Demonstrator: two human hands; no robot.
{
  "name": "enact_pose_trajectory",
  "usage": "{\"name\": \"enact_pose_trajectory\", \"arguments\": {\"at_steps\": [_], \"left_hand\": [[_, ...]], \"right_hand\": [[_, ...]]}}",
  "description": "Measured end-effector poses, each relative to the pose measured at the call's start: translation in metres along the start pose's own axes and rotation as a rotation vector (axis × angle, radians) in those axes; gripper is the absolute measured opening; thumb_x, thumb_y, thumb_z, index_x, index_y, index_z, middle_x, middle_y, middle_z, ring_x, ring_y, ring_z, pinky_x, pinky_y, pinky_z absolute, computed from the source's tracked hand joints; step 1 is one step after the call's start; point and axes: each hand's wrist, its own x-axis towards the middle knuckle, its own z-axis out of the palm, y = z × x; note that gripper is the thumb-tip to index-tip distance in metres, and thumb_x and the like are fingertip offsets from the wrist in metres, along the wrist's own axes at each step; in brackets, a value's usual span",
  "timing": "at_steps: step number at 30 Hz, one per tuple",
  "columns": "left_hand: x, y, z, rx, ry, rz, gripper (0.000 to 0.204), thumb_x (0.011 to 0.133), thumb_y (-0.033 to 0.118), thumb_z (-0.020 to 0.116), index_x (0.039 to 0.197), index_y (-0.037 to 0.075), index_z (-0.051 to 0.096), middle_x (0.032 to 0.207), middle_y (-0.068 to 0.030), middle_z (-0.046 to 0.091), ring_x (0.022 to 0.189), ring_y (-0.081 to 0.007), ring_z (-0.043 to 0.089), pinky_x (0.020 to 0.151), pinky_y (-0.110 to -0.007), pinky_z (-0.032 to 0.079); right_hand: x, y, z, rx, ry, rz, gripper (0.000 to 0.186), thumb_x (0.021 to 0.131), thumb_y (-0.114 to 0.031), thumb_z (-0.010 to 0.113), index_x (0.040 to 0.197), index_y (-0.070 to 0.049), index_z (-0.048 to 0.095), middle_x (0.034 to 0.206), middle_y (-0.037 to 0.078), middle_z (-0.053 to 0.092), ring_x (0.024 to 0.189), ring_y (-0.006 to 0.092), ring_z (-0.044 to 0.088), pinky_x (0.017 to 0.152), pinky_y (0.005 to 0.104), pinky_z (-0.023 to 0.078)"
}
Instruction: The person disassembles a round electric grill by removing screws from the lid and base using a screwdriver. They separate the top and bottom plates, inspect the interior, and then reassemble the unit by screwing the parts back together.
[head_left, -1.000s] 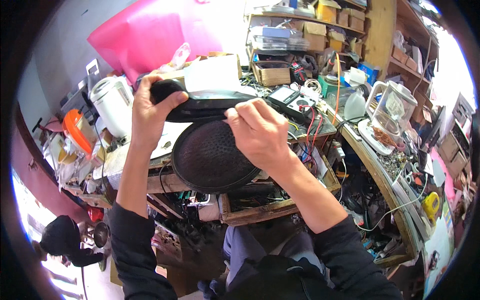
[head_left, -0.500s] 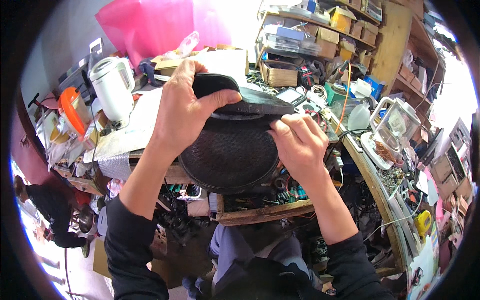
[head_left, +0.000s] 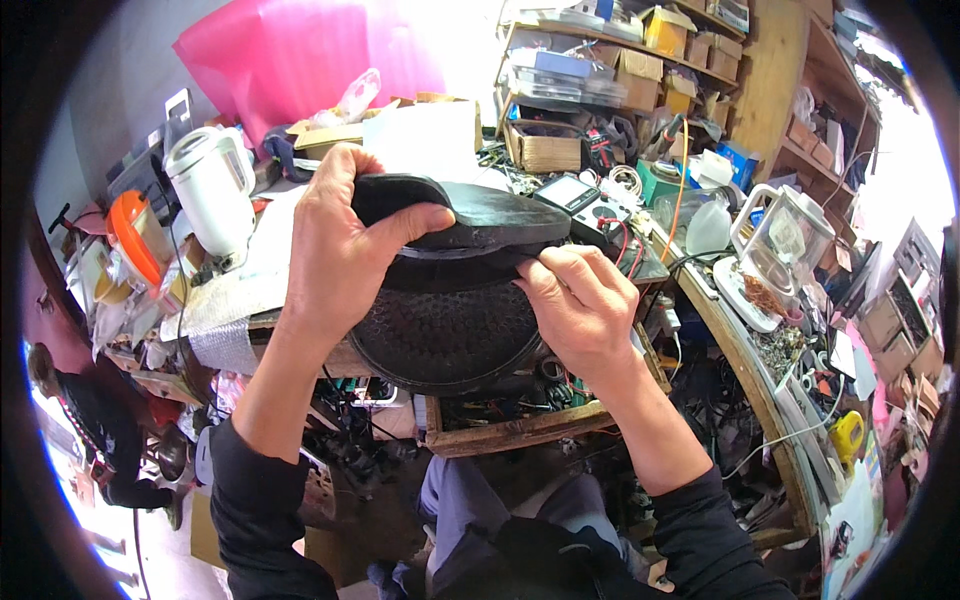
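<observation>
In front of me I hold up a black rounded object whose exact kind I cannot make out. Its lower part is a wide disc (head_left: 440,335) with a dimpled, mesh-like face. Over that sits a thick, smooth dark flap (head_left: 495,215) with a curled left end. My left hand (head_left: 345,235) is closed on the curled end, thumb in front and fingers behind. At the right side my right hand (head_left: 580,300) pinches the edge where flap and disc meet. Its fingertips partly hide that spot.
An open wooden drawer (head_left: 510,435) with tools and small parts lies below the object. On the cluttered bench stand a white jug-shaped appliance (head_left: 210,190) and a multimeter (head_left: 570,195). A clear blender jug (head_left: 785,240) is at right. Another person (head_left: 110,430) is at far left.
The flap has tilted, so more of its top surface shows. Both hands and the object sit slightly lower and further left in the picture, still gripped the same way.
</observation>
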Motion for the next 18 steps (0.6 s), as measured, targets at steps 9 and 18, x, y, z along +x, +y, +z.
{"name": "enact_pose_trajectory", "arguments": {"at_steps": [9,18], "left_hand": [[0.0006,-0.002,0.0029,-0.003,0.028,0.011,0.058,0.07,0.033,0.096,0.097,-0.001,0.057,0.085,-0.0114,0.067,0.08,-0.0185,0.064,0.074,-0.033,0.053],[-0.0029,-0.0057,-0.0005,0.0,0.047,0.05,0.055,0.07,0.031,0.096,0.097,0.0,0.058,0.086,-0.0115,0.068,0.08,-0.0186,0.065,0.076,-0.032,0.054]], "right_hand": [[0.0012,-0.0029,0.0005,-0.021,-0.008,0.005,0.023,0.069,-0.002,0.077,0.091,0.002,0.07,0.093,0.009,0.064,0.082,0.024,0.067,0.067,0.0357,0.058],[0.0021,-0.0064,0.0036,-0.031,0.012,0.007,0.027,0.067,0.0,0.079,0.092,0.001,0.07,0.093,0.009,0.064,0.081,0.0252,0.067,0.068,0.036,0.058]]}}
